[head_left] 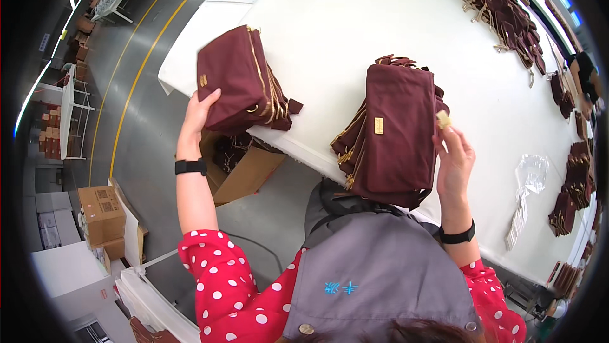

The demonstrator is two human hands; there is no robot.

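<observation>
My left hand grips the lower left edge of a burgundy fabric bag, its thumb on top and its other fingers hidden. This bag has gold zippers and a small gold plate, and lies at the table's left corner over what look like more bags. In front of me rests a stack of burgundy bags, the top bag lying flat with a gold plate on it. Beside its right edge, my right hand pinches a small pale-gold piece between its fingertips.
The white table carries a heap of burgundy bags at the far right and more stacks along its right side. A clear plastic strip lies there too. An open cardboard box stands below the left edge.
</observation>
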